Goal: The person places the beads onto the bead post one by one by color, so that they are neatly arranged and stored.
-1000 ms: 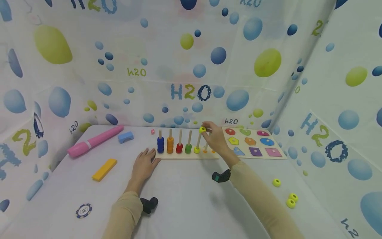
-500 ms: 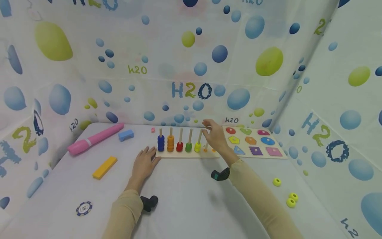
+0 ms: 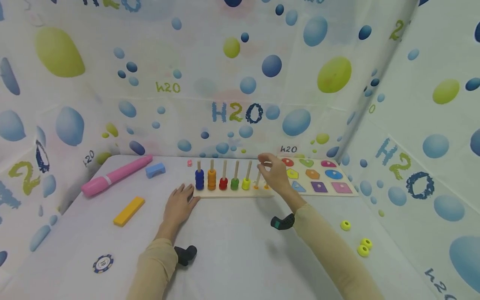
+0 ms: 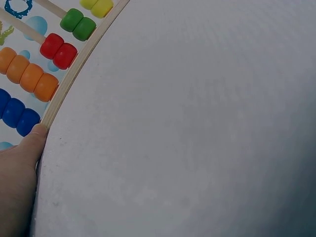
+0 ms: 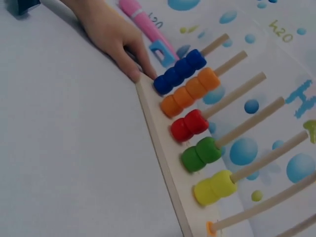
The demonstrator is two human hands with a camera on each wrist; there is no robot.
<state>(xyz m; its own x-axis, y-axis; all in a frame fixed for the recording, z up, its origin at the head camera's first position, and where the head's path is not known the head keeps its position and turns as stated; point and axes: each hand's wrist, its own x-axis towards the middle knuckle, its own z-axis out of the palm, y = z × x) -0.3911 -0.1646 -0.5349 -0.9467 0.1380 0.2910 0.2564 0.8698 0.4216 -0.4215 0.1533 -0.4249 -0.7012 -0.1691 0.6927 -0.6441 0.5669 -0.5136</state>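
A bubble-print sheet backs the white tabletop (image 3: 232, 246). At centre frame the peg board (image 3: 232, 193) runs left to right, its pegs upright. It looks light, rigid wood, best steadied by its edge. The left hand (image 3: 179, 205) lies flat, fingers touching the board's left end. The right hand (image 3: 275, 174), loosely spread and empty, hovers near the right-side pegs.

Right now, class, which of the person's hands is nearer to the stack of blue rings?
Left. The left hand touches the board's end right beside the blue rings; the right hand is at the far end, past the yellow rings.
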